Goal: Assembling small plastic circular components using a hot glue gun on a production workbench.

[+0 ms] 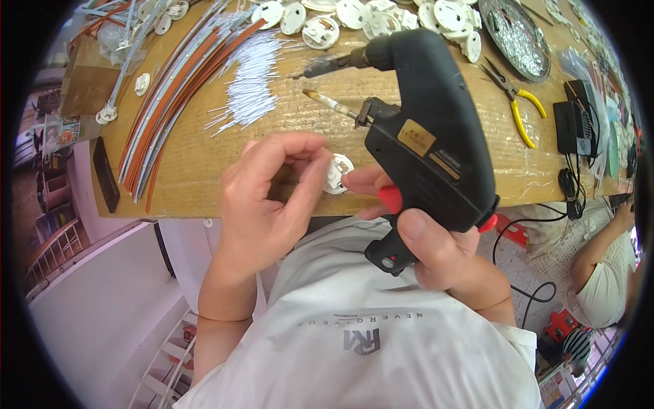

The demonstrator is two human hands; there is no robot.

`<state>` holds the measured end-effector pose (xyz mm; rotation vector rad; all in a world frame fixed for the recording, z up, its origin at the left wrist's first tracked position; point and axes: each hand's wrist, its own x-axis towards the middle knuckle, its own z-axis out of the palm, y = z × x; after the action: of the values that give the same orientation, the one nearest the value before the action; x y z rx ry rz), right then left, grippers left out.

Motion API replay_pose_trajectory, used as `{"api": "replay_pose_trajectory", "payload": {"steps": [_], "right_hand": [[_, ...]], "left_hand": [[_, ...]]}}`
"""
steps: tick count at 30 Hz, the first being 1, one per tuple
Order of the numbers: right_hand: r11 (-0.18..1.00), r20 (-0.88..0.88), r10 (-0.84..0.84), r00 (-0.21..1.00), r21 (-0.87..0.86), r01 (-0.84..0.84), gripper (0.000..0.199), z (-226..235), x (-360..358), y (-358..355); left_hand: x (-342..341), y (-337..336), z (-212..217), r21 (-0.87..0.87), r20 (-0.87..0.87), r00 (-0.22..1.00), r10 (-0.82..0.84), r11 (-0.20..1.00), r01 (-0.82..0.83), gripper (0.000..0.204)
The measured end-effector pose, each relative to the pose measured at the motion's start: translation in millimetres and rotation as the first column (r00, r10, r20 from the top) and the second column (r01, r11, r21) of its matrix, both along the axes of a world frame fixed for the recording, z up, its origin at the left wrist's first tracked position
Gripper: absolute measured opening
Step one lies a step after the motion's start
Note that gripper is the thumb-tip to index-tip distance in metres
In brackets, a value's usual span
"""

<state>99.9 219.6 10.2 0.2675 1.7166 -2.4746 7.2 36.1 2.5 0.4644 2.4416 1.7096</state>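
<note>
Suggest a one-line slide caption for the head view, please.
Right hand grips a black glue gun while the left hand pinches a small white round part over the workbench.

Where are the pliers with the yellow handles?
In the head view, the yellow-handled pliers lie on the table's right side, between the black glue gun and a black box.

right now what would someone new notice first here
A big black glue gun fills the middle, gripped by the right hand, its nozzle pointing left over the wooden bench. Beside it the left hand pinches a small white round part. Many similar white discs lie along the bench's far edge.
</note>
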Motion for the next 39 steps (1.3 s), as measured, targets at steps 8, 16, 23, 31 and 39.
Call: {"api": "replay_pose_trajectory", "payload": {"steps": [8,16,23,31,39], "right_hand": [[0.993,-0.012,-0.091,0.996,0.074,0.092,0.054,1,-2,-11],[0.978,-0.036,-0.191,0.981,0.074,0.194,0.053,6,-5,-9],[0.962,-0.078,-0.262,0.962,0.063,0.267,0.052,-4,-10,0],[0.971,-0.128,-0.224,0.966,0.051,0.232,0.051,-13,-5,2],[0.982,-0.157,-0.174,0.972,0.041,0.183,0.050,-17,-5,5]], "left_hand": [[-6,-6,0,-0.117,-0.099,0.990,-0.106,0.989,0.094,0.012],[-12,-10,11,0.004,-0.101,0.995,-0.016,1.000,0.017,0.010],[-102,-67,22,-0.360,-0.699,0.715,0.015,0.856,-0.370,0.012],[-127,-86,23,-0.607,-0.662,0.721,-0.203,0.710,-0.358,0.009],[-125,-90,27,-0.513,-0.756,0.644,-0.122,0.721,-0.466,0.007]]}}
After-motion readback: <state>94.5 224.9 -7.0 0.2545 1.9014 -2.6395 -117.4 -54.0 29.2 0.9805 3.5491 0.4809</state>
